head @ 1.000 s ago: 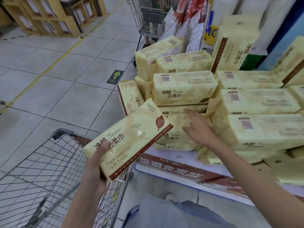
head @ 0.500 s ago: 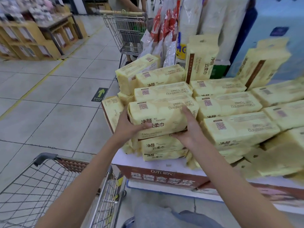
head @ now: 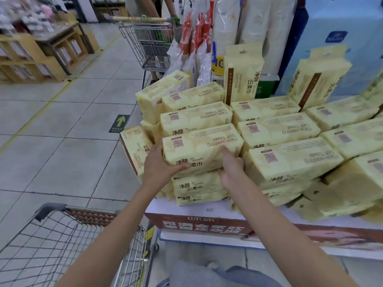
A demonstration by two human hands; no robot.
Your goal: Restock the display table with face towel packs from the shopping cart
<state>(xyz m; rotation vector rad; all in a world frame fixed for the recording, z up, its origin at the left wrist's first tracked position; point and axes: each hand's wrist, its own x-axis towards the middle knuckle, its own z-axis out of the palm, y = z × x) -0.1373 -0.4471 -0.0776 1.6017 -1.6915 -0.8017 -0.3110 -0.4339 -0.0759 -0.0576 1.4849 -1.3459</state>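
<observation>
1. Shop aisle with a grey tiled floor. The table stands to the right, loaded with rows of yellow packs. The wire cart is at lower left, just beside the table's near corner.
2. Location: the pack lies flat on top of the front-left stack, at the table's near left corner.
3. Governing relation: the pack's long axis runs left to right, square to both forearms. It lies directly ahead of the hands, one at each end, so neither is nearer.
4. Left hand: grips the left end, thumb curled across the front face.
5. Right hand: holds the right front corner, one digit on the top face and the rest at the lower edge. The fingers beneath are hidden.
6. Appearance: pale yellow film wrap and a QR code on top. "Face-washing Soft Towel" reads upside down from here, and brown characters mark the front face.
7. Assessment: placement looks nearly complete. Before release, the pack's front should sit flush with the packs below, since soft wrapping may let it slide.
</observation>
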